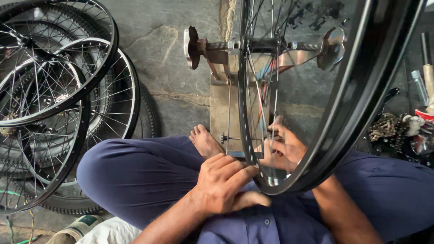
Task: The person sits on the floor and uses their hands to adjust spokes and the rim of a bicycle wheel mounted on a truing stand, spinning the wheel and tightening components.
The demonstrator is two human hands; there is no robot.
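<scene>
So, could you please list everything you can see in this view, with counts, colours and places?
Bicycle wheel: one, black rim, silver spokes, mounted upright in the stand.
Truing stand: one, rusty metal, centre, on the floor.
Spare wheels: a stack, several, black and silver rims, left.
Bicycle chain: one heap, dull grey, right edge.
Stone floor: grey, cracked.
Trousers: dark blue, on crossed legs.
Bare foot: one, beside the stand.
Left hand: on the rim's lower edge.
Right hand: behind the rim, among the spokes.
</scene>
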